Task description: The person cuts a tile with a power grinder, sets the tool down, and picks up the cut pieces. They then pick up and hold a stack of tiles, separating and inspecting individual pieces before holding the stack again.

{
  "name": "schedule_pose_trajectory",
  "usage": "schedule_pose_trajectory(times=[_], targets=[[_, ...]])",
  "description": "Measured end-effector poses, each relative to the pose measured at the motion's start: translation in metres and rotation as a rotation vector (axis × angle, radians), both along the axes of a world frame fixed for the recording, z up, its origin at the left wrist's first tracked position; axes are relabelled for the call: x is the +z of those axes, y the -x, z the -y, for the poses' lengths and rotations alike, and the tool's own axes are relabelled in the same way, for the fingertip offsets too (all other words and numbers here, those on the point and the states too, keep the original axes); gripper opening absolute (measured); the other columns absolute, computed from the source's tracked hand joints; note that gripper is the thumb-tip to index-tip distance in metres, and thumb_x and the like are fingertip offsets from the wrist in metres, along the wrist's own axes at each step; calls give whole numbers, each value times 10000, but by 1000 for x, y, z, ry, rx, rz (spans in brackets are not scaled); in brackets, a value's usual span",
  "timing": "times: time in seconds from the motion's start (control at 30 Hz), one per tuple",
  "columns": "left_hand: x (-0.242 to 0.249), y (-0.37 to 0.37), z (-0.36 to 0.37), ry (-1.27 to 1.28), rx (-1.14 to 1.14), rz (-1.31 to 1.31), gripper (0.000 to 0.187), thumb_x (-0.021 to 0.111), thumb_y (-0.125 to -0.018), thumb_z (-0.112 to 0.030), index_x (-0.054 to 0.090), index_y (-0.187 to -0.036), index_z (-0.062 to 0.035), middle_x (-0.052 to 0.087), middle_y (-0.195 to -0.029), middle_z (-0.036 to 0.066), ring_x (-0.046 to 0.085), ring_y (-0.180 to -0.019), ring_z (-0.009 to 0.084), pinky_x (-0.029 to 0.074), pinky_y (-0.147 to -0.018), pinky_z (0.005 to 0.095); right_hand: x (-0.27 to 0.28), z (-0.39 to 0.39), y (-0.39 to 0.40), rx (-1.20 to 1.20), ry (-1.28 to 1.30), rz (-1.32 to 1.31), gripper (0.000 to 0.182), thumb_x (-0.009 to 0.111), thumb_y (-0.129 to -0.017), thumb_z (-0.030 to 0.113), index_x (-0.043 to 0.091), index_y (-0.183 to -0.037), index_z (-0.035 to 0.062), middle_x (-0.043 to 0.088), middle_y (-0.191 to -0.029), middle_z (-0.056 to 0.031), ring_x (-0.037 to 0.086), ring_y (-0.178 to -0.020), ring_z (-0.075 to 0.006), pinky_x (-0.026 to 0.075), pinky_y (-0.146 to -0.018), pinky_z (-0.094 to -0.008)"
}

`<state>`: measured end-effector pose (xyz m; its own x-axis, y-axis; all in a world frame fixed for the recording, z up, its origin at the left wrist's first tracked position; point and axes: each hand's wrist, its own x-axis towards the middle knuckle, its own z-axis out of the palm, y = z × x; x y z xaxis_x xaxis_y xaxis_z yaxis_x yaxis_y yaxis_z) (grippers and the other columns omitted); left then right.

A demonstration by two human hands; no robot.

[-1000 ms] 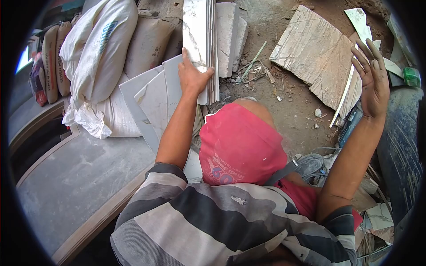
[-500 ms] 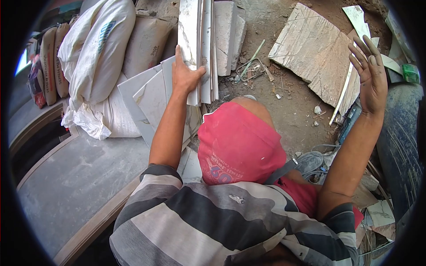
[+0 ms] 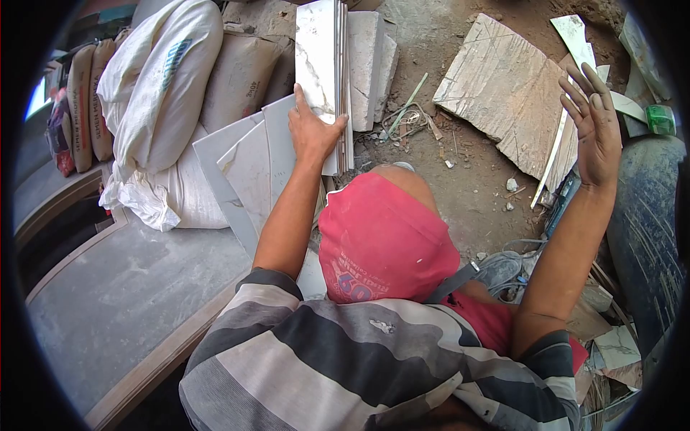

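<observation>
My left hand (image 3: 313, 136) grips the lower part of a stack of narrow marbled tile strips (image 3: 316, 54), with its thumb on the right side and its fingers on the left. Larger white tiles (image 3: 244, 161) lean beside that wrist. My right hand (image 3: 594, 133) is raised with its fingers spread and nothing in it, in front of a long thin pale strip (image 3: 552, 158) and a rough stone-patterned slab (image 3: 503, 90). Below both hands, red shorts (image 3: 388, 237) cover my bent knee.
White sacks (image 3: 162, 79) and cement bags (image 3: 241, 79) stand at the left, above a grey board with a wooden edge (image 3: 136, 280). Pale slabs (image 3: 364, 65) are right of the strips. Tangled string (image 3: 410, 122) lies on the dirt. A dark drum-like object (image 3: 647, 215) is at the right.
My left hand has shifted slightly right and down, and the gripped strips now sit closer together. My right hand has moved a little left and down, still spread.
</observation>
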<state>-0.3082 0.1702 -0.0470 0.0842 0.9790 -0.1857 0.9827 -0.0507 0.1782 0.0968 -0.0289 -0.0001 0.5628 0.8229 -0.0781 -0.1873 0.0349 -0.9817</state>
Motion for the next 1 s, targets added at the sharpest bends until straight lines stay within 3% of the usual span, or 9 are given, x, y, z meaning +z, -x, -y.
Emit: schedule_pose_trajectory(times=[0.43, 0.5, 0.63, 0.77, 0.8, 0.9, 0.93, 0.97, 1.0], targets=[[5, 27, -22, -3, -66, 194, 1186, 803, -667, -248, 85, -1593, -64, 527, -1317, 289, 560, -1211, 389, 438, -1070, 422, 3, 2, 7, -5, -6, -5, 532, 554, -1020, 295, 453, -1435, -22, 552, -1400, -176, 581, -1253, -228, 459, -1050, -327], [7, 36, -27, 199, 3, 702, 1143, 785, -705, -173, 75, -1592, -50, 542, -1325, 266, 596, -1180, 351, 490, -1015, 390, 2, 4, 6, -12, 17, 15, 519, 550, -1023, 292, 463, -1431, -17, 558, -1391, -176, 584, -1248, -227, 462, -1048, -328], [59, 27, -24, 514, 188, 958, 1058, 710, -756, -78, 65, -1595, -47, 535, -1348, 256, 618, -1145, 331, 534, -956, 390, 2, 0, 11, -22, 17, 23, 525, 560, -1015, 311, 475, -1430, 0, 568, -1379, -173, 584, -1248, -235, 459, -1051, -344], [61, 34, -23, 583, 21, 1131, 1091, 742, -660, -200, 186, -1584, -33, 511, -1384, 246, 571, -1231, 334, 443, -1080, 417, -1, -19, 36, 76, 47, -24, 628, 651, -951, 409, 495, -1423, 26, 591, -1340, -141, 578, -1241, -243, 428, -1059, -364], [69, 22, -17, 526, 37, 1072, 1093, 772, -598, -353, 311, -1534, -27, 584, -1242, 175, 624, -1105, 268, 522, -948, 381, -1, -28, 48, 137, 48, -50, 663, 679, -929, 425, 496, -1419, 18, 591, -1335, -143, 570, -1248, -245, 415, -1070, -377], [73, -1, -23, 626, -75, 1112, 1065, 767, -608, -367, 330, -1508, -5, 583, -1217, 170, 616, -1100, 262, 526, -938, 382, -3, -68, 87, 306, 60, -136, 814, 763, -857, 460, 451, -1437, -19, 549, -1366, -202, 552, -1268, -271, 382, -1103, -425], [76, -17, -25, 676, -99, 1131, 1147, 766, -571, -360, 282, -1555, -23, 550, -1342, 186, 580, -1180, 292, 443, -1040, 377, -4, -84, 100, 308, 54, -191, 896, 788, -833, 461, 387, -1468, -27, 509, -1395, -232, 530, -1290, -287, 372, -1115, -433], [75, -31, -28, 737, -157, 1150, 1117, 772, -598, -371, 296, -1548, -29, 561, -1316, 184, 575, -1179, 284, 435, -1040, 377, -6, -99, 112, 310, 50, -246, 982, 812, -809, 462, 322, -1499, -36, 469, -1425, -262, 509, -1312, -302, 361, -1127, -440], [74, -49, -30, 789, -204, 1188, 1108, 777, -611, -377, 297, -1548, -30, 555, -1321, 180, 572, -1178, 281, 437, -1036, 382, -12, -117, 123, 252, 78, -191, 950, 793, -834, 438, 293, -1512, -1, 477, -1422, -231, 519, -1295, -296, 394, -1107, -429]])
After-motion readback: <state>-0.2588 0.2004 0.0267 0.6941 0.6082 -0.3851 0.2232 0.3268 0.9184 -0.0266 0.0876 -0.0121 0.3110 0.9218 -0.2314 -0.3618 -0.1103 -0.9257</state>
